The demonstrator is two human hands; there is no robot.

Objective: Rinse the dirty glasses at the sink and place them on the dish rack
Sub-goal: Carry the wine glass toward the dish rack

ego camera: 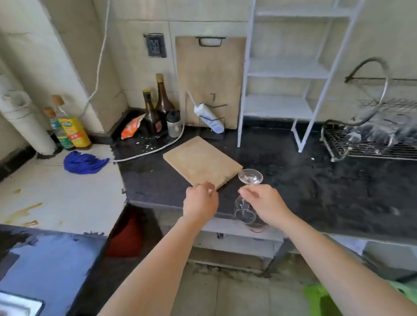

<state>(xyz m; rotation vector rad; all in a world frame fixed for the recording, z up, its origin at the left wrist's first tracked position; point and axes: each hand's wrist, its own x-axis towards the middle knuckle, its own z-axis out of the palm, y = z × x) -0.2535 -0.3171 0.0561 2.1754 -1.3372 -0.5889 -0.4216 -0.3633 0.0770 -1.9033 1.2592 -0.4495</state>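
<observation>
One wine glass [245, 212] hangs upside down in front of the table [325, 188] edge, foot up and bowl down. The right hand [265, 203] pinches its stem, a hold that probably lets leftover water drain. The left hand [200, 203] holds nothing; its fingers curl loosely just over the near corner of a wooden cutting board [203, 163] lying flat. The wire dish rack [361, 149] stands well off to the right, while the steel sink [15, 315] shows at the lower left, so the glass seems bound for the rack. The dark table looks speckled and wet, with bottles [159, 107] in the tiled corner, a blue cloth [84, 162] and an empty white shelf [282, 69].
</observation>
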